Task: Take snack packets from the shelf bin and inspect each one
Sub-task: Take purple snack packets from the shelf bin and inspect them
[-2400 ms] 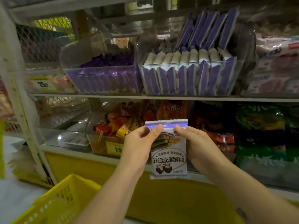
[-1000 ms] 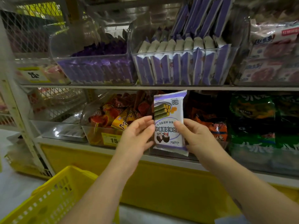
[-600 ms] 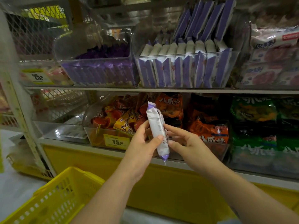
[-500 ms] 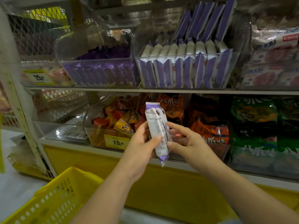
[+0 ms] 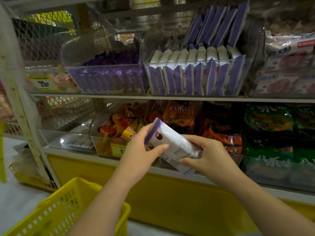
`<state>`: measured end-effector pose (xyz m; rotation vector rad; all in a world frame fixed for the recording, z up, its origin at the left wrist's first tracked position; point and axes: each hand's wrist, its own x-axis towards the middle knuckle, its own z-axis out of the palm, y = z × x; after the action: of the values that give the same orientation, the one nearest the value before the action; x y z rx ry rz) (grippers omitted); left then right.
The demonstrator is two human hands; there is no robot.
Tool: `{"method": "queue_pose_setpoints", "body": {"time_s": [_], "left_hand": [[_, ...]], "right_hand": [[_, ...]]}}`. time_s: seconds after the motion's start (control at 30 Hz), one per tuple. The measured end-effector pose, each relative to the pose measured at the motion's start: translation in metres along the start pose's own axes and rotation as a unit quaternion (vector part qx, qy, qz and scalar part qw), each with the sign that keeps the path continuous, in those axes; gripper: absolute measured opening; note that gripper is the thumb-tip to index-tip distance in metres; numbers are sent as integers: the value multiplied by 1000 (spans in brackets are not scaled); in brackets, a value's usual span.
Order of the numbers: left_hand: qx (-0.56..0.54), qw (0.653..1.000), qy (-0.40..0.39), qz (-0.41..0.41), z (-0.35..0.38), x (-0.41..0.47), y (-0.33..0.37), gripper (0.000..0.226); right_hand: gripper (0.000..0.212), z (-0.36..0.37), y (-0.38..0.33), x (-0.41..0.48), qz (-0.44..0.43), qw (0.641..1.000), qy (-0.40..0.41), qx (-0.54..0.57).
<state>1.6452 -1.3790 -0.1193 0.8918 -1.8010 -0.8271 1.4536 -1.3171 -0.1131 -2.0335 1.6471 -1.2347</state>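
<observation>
Between left fingers (image 5: 159,148), right fingers (image 5: 191,138), packet (image 5: 176,142) (tilted)

Both bare arms come up from the bottom edge and converge mid-frame. My left forearm (image 5: 105,198) angles up and right, my right forearm (image 5: 265,201) up and left. My left hand (image 5: 143,150) has its back toward me, thumb laid across the face of the white plastic snack packet with purple sealed ends (image 5: 173,143), fingers mostly hidden behind its upper end. My right hand (image 5: 209,155) grips the lower end, fingers curled over the top edge, thumb pressing from below. The hands are close but not touching.
</observation>
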Motion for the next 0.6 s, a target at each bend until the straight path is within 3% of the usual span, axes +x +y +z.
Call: {"method": "queue_pose_setpoints", "body": {"time_s": [0.13,0.3,0.5,0.6], "left_hand": [[-58,997,-21,-37,-10,3,-4,38],[-158,984,4,-83,-18,4,-10,34],[-221,972,-4,-78,-16,7,-15,38],[-183,980,12,-72,-14,8,-17,35]], "right_hand": [[60,-4,-1,1,16,997,55,56],[30,-15,6,7,87,948,63,299],[8,-13,7,9,81,904,84,412],[9,-12,8,9,75,894,94,432]]}}
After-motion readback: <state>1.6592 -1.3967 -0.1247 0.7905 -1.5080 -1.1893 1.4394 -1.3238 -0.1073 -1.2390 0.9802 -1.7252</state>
